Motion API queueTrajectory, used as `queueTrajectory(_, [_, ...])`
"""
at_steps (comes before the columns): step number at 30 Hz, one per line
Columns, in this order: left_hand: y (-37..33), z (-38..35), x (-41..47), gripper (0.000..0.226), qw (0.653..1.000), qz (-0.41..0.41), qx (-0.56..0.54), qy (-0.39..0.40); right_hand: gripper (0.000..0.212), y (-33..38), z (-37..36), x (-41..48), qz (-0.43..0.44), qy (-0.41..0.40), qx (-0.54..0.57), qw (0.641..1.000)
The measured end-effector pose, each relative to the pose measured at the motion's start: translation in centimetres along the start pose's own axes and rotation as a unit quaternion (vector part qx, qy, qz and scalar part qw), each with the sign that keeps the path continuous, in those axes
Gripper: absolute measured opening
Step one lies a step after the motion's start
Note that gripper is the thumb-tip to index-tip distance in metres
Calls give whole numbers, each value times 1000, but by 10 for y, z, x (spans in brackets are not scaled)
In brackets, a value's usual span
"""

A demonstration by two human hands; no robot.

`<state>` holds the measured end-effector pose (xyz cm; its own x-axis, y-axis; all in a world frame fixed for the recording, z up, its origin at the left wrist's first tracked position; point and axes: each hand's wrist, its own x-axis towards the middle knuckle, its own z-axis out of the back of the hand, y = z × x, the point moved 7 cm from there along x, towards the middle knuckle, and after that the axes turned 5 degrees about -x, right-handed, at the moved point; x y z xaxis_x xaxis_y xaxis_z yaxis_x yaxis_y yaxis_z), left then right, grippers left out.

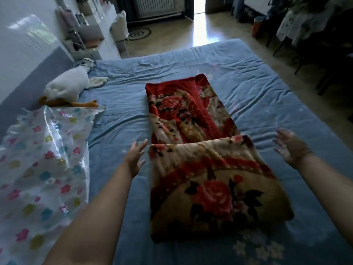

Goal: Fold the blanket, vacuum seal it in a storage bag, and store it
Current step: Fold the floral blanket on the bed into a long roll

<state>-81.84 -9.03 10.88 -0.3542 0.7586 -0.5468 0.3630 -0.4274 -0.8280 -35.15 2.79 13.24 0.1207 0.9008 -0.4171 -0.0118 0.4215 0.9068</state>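
both bare arms reach forward over the bed (pixel 257 88). the left hand (pixel 134 156) hovers just left of the blanket (pixel 206 169), palm turned inward, fingers (pixel 142 144) straight and spread, holding nothing. the right hand (pixel 290 148) hangs off the blanket's right side, apart from it, fingers wide and empty too. the blanket lies between them on the blue sheet, a long plush strip with red roses on cream, its near end doubled over into a thick pad. left of the blanket lies a glossy clear storage bag (pixel 44 159) printed with coloured flowers, and a white soft toy (pixel 66 87).

Dim rm, glare fr doorway (pixel 199 5)
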Motion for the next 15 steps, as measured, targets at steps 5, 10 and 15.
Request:
queueTrajectory(5, [98,22,15,73,990,92,94,-42,49,-111,6,2,-78,-22,-142,986])
queueTrajectory(10, [200,41,-12,58,978,185,80,-47,104,-187,38,-10,-149,-22,-335,930])
queueTrajectory(15, [242,51,-31,71,968,224,87,-68,145,-227,64,-10,-198,-23,-315,928])
